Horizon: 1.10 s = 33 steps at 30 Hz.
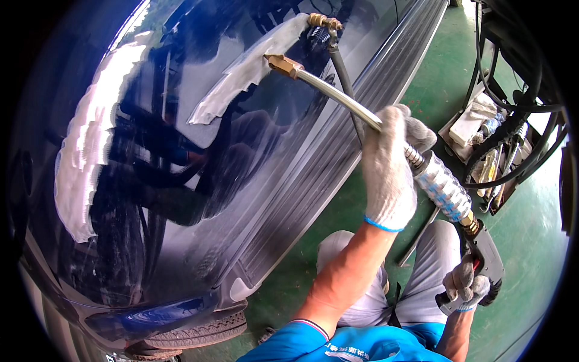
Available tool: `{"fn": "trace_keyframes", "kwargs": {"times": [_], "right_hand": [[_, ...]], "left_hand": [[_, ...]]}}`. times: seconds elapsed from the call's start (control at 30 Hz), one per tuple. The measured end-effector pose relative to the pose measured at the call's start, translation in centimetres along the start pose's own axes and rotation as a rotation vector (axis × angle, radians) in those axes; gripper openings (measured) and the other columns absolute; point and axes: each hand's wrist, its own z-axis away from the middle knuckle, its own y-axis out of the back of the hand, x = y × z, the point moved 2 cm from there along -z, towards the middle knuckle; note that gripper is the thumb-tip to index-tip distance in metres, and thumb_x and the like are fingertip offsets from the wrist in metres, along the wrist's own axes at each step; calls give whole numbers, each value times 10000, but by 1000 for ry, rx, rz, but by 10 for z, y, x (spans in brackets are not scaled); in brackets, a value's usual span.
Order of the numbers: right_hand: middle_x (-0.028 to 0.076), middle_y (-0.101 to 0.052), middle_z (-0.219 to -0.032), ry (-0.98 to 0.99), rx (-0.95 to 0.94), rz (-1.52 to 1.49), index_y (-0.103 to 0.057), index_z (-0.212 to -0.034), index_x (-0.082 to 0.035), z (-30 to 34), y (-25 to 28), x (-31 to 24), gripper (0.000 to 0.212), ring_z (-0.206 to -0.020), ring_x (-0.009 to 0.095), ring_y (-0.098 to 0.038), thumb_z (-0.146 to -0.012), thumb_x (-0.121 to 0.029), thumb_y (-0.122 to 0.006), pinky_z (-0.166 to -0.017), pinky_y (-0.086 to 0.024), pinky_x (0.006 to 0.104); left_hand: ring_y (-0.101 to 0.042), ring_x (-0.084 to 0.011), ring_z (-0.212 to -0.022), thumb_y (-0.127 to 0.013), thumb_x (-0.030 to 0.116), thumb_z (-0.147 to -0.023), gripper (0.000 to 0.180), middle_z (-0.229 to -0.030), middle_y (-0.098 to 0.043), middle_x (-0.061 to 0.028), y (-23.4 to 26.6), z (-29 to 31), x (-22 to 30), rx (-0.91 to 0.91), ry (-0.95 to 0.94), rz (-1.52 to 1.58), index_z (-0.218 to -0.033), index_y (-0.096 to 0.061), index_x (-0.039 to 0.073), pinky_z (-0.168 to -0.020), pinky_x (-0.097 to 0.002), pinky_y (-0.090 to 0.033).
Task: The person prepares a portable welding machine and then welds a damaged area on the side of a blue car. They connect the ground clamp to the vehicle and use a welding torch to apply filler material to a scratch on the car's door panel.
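- Left hand [389, 169], in a white glove, is clenched around the rod of the long metal tool [443, 186], just ahead of its ringed sleeve.
- Right hand [467, 283] is wrapped around the tool's black pistol grip; whether a finger presses the red trigger, I cannot tell.
- Left forearm [344, 274] slants up from the lower edge, wrist nearly straight; right forearm [456, 335] is lower, close to the body.
- The tool runs diagonally, its coppery tip [283, 65] at the white strip [250, 67] on the blue car panel [241, 163], inside the panel's ribbed border [301, 205].
- Green floor [329, 217] shows between border and knees; black hoses [518, 184] loop near the sleeve.
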Motion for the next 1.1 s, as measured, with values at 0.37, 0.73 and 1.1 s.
{"fn": "trace_keyframes", "kwargs": {"times": [0.37,0.73,1.1], "right_hand": [[73,-581,-624,-36,88,-62,-534,-1180,66,9,0,-8,495,-481,172,-555,-759,-102,-732,-525,-500,411],[56,-576,-598,-146,-20,-118,-587,-1151,36,12,18,-5,456,-454,181,-463,-763,-156,-729,-513,-444,357],[149,-615,-780,4,66,270,-551,-1114,69,25,9,-1,480,-521,203,-591,-827,-242,-778,-484,-533,430]], "left_hand": [[-640,-191,-571,-668,165,-948,134,-681,-633,-75,6,11,-40,-98,4,76,-1014,-623,58,-554,-325,-549],[-650,-210,-606,-664,177,-945,177,-723,-642,-91,6,16,-39,-114,5,110,-1068,-616,60,-572,-333,-547],[-333,-101,-441,-445,663,-975,571,-558,-369,25,7,-7,9,-319,181,472,-865,-548,113,-404,-306,-337]]}}
